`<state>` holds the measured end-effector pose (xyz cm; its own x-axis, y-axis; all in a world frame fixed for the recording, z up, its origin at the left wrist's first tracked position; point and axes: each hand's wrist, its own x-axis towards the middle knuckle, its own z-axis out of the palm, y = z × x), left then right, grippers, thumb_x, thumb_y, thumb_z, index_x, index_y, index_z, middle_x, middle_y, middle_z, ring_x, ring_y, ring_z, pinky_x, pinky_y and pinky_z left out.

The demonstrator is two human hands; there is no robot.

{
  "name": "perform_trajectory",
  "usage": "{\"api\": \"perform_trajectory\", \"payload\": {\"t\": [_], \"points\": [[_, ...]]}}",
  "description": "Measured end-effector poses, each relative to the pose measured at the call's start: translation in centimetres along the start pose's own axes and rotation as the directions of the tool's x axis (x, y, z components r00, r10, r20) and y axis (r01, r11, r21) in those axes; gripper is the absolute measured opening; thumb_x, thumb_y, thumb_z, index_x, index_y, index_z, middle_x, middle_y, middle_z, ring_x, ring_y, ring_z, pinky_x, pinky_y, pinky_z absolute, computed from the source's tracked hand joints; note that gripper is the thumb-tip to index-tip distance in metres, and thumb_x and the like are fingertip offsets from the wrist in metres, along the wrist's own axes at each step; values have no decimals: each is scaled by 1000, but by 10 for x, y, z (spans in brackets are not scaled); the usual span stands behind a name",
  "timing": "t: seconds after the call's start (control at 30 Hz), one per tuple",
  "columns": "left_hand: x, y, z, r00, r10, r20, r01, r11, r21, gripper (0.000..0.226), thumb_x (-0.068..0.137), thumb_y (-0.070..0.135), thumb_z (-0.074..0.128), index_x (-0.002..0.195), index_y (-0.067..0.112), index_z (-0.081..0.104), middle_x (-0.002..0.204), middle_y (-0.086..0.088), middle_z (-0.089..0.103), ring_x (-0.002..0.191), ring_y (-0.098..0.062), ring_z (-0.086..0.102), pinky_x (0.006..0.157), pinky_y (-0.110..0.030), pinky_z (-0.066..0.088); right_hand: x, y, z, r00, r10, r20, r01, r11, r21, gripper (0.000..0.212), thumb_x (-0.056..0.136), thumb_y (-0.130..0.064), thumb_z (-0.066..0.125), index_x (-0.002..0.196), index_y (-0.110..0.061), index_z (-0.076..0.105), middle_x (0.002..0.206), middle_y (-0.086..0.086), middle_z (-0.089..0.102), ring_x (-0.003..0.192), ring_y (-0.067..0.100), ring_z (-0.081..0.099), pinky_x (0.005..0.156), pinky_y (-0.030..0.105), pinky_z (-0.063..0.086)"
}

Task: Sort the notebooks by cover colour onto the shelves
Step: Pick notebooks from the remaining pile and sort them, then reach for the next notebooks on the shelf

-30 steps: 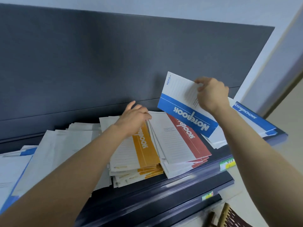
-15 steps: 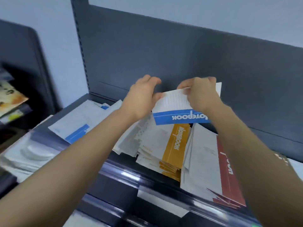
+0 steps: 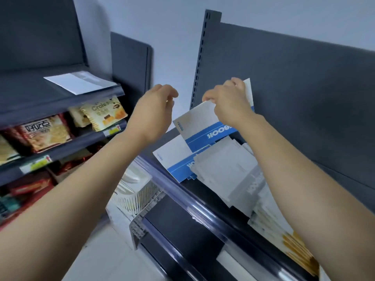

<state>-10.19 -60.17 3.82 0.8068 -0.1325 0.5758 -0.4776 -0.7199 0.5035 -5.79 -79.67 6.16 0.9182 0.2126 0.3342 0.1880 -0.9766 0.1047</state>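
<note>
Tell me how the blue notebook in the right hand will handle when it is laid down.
The blue notebook looks thin, so probably light and floppy; the right hand pinches only its top edge. Laid on the loose blue pile, it may well slide.

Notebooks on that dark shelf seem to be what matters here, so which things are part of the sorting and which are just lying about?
Part of the job:
- blue notebook held by the right hand
- left hand, open, empty
- blue pile
- grey pile
- yellow pile

Just lying about:
- snack packets
- white basket
- white sheet on the upper shelf
</note>
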Motion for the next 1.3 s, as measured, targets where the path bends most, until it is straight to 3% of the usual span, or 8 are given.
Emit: {"api": "perform_trajectory", "payload": {"t": [0.2, 0.33, 0.6, 0.7, 0.87, 1.07, 1.23, 1.3], "points": [[25, -58, -19, 981, 168, 95, -178, 979, 99, 26, 91, 5, 53, 115, 5, 61, 113, -13, 60, 100, -33, 57, 87, -47, 45, 61, -36, 48, 977, -42, 211, 37, 999, 27, 63, 88, 8, 34, 119, -41, 60, 130, 13, 43, 137, 41, 13, 117, 40, 6], [36, -79, -19, 966, 196, 167, -216, 969, 116, 26, 90, 5, 55, 116, 5, 62, 112, -12, 61, 95, -31, 58, 84, -40, 44, 71, -51, 87, 941, -56, 334, 41, 998, 51, 58, 90, 0, 33, 115, -43, 62, 126, 10, 51, 132, 42, 20, 116, 42, 10], [49, -105, 0, 963, 130, 237, -169, 974, 151, 26, 93, 11, 52, 117, 11, 61, 113, -8, 59, 101, -29, 56, 93, -44, 42, 75, -57, 132, 882, -75, 464, 51, 997, 65, 56, 94, 5, 37, 121, -38, 62, 133, 14, 49, 136, 30, 20, 114, 36, 1], [50, -109, 8, 965, 98, 244, -143, 974, 175, 25, 92, 13, 52, 116, 12, 62, 112, -7, 59, 101, -29, 56, 92, -42, 40, 82, -53, 140, 866, -59, 496, 12, 995, 97, 57, 94, 4, 36, 122, -39, 61, 131, 9, 52, 133, 27, 28, 112, 33, 9], [52, -110, 16, 971, 51, 233, -102, 971, 215, 26, 93, 15, 51, 116, 15, 61, 114, -5, 58, 103, -27, 54, 95, -38, 37, 90, -51, 163, 764, -109, 636, -17, 982, 189, 40, 91, -8, 43, 104, -36, 70, 121, -6, 63, 115, 24, 52, 97, 34, 45], [59, -110, 1, 986, 60, 157, -112, 931, 347, 28, 94, 17, 50, 121, 15, 57, 117, -5, 56, 108, -29, 51, 96, -33, 27, 130, -75, 101, 890, -161, 427, 103, 983, 155, 32, 95, -27, 51, 126, -21, 58, 125, 2, 59, 114, 25, 53, 96, 35, 42], [56, -133, -65, 995, 95, 7, -82, 815, 574, 26, 83, 13, 48, 101, 5, 64, 92, -15, 61, 82, -38, 58, 81, -43, 38, 147, -145, 24, 926, -362, 106, 359, 932, 50, 25, 95, -32, 52, 111, -15, 62, 108, 7, 64, 104, 30, 56, 80, 32, 33], [52, -146, -100, 995, 72, -65, -14, 766, 643, 28, 80, 14, 47, 102, 5, 64, 95, -15, 62, 85, -38, 58, 85, -43, 35, 150, -180, -5, 916, -398, -49, 401, 914, 63, 24, 96, -34, 51, 105, -14, 61, 102, 8, 63, 101, 32, 55, 78, 34, 31]]}}
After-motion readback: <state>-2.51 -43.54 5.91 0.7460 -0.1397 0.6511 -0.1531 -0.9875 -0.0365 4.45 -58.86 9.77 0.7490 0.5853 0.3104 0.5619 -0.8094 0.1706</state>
